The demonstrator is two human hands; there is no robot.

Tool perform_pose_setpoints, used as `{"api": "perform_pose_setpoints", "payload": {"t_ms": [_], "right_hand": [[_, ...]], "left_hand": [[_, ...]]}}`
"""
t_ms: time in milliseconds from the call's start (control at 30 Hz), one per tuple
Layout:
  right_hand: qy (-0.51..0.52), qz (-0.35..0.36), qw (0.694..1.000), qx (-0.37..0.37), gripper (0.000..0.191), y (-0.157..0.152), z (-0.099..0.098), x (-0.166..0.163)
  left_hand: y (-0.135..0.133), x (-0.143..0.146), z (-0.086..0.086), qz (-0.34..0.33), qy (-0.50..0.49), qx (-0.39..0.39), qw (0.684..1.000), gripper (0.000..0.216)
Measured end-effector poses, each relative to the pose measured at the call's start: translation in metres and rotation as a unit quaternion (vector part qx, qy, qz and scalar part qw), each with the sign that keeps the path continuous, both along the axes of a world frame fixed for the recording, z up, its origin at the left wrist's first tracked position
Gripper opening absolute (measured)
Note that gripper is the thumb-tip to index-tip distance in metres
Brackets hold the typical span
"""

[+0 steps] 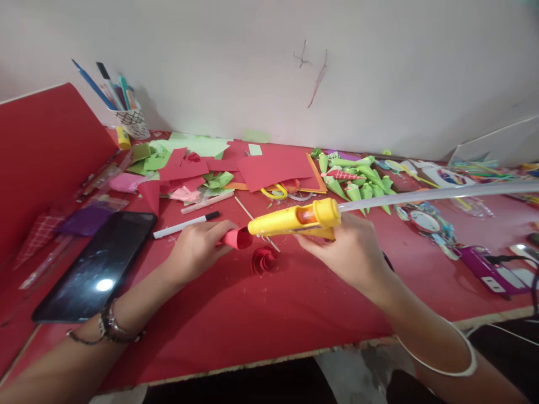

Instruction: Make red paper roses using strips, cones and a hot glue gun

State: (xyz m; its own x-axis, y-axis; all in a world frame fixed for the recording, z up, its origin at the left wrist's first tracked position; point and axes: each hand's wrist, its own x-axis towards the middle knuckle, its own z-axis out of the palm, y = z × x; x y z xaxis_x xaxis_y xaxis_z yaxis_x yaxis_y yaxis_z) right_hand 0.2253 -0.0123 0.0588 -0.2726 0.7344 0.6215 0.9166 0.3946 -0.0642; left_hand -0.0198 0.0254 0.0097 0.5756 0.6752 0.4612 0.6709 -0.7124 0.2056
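My left hand [197, 249] is closed around a small rolled red paper cone [238, 238], its open end facing right. In my right hand [353, 252] is a yellow hot glue gun [290, 220], gripped by the handle and pointing left. Its nozzle is at the rim of the cone; whether the two touch I cannot tell. A long clear glue stick [421, 196] sticks out of the gun's back and runs to the right. Just below the nozzle, a coiled red paper spiral [265, 260] lies on the red table [236, 331].
A black phone [96, 266] and a white marker [185, 224] lie at left. Behind are red paper sheets [273, 170], yellow-handled scissors [274, 192] and several green paper cones [366, 182]. A pen cup [133, 123] stands by the wall; a purple power strip [490, 269] sits right.
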Motion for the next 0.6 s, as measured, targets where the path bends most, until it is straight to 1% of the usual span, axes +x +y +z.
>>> {"api": "perform_pose_setpoints", "payload": {"t_ms": [133,333,433,600], "right_hand": [[-0.015,0.008,1.0,0.016,0.023,-0.001,0.002,0.0],[-0.041,0.026,0.999,0.003,0.019,-0.002,0.004,0.002],[-0.051,0.029,0.998,-0.007,0.018,-0.004,0.006,0.002],[-0.065,0.028,0.997,-0.035,0.017,-0.007,0.011,0.001]], "left_hand": [[-0.001,0.0,0.002,0.002,0.018,-0.008,1.0,0.016],[-0.002,0.0,0.004,0.004,0.013,-0.022,1.0,0.016],[-0.001,-0.001,0.004,-0.002,0.009,0.0,1.0,0.017],[0.002,-0.003,0.002,-0.003,0.013,0.063,0.998,0.019]]}}
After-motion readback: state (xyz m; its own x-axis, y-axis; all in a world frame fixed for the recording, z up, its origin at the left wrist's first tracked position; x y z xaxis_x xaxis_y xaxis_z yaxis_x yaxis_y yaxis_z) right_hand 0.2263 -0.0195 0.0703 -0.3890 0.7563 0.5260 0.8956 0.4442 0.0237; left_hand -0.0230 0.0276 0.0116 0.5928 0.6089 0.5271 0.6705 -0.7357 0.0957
